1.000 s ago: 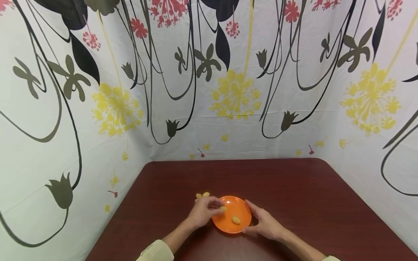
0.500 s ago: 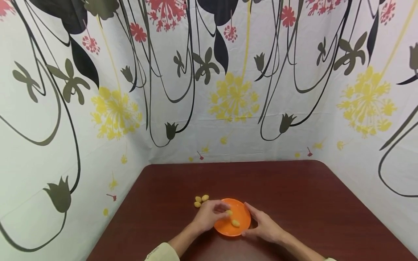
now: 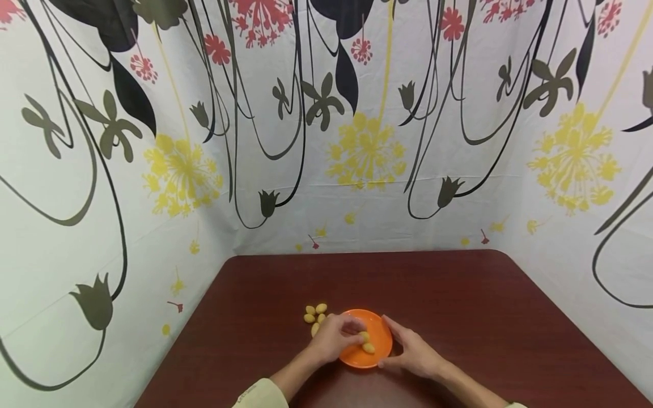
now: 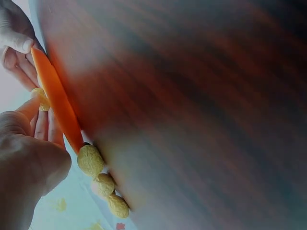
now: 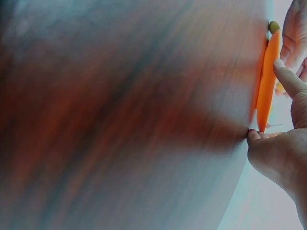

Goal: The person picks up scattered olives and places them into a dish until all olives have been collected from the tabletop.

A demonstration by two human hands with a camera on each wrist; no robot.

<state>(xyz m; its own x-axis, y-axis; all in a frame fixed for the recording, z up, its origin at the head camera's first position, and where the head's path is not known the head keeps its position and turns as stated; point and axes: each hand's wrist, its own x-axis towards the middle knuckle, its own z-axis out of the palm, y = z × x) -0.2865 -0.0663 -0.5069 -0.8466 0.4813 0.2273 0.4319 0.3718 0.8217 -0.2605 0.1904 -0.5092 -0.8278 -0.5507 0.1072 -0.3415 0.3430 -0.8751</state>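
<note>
An orange plate (image 3: 352,358) lies on the dark red table. My left hand (image 3: 334,338) reaches over it, pinching a small, wrinkled yellow oval piece (image 4: 42,99) that resembles a nut in its shell. Right beside those fingertips in the head view, a similar oval piece (image 3: 368,348) lies on the plate. My right hand (image 3: 415,354) holds the plate's right side, thumb at the near rim and fingers at the far rim. Left of the plate, several more yellow oval pieces (image 3: 309,318) are grouped on the table, partly hidden by my left hand.
The dark red wooden table (image 3: 449,294) extends around the plate on all sides. White cloth (image 3: 285,170) printed with flowers and stems hangs behind the table and along both sides.
My left hand has moved right across the plate with the pinched oval piece, closer to the one lying there. More loose pieces now show at left. The right hand keeps its hold.
</note>
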